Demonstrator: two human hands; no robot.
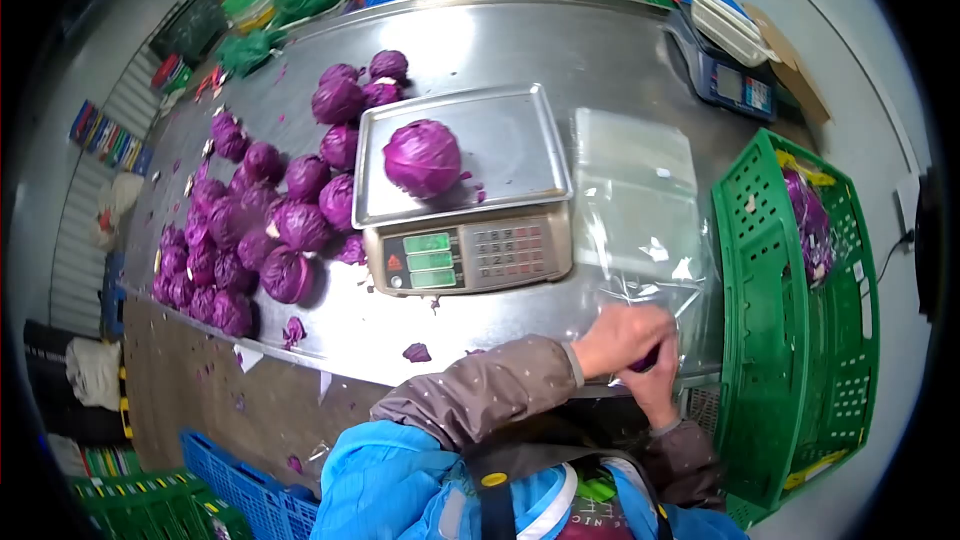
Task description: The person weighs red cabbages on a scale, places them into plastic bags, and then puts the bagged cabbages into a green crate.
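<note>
Near the table's front edge, my left hand (622, 338) is closed at the top of a clear plastic bag with a red cabbage (645, 360) in it. My right hand (659, 387) wraps round the lower side of that cabbage, and the two hands meet. Most of the cabbage is hidden by the fingers. Just beyond them lies a stack of clear plastic bags (637, 190). On the steel pan of the scale (466, 248) rests one red cabbage (422, 158) with small leaf scraps beside it.
Several loose red cabbages (303, 225) cover the table's left part. At the right stands a green crate (765, 340) with bagged cabbage (808, 225) inside. A second scale (735, 80) sits at the back right. Blue crates (240, 485) are below the front left edge.
</note>
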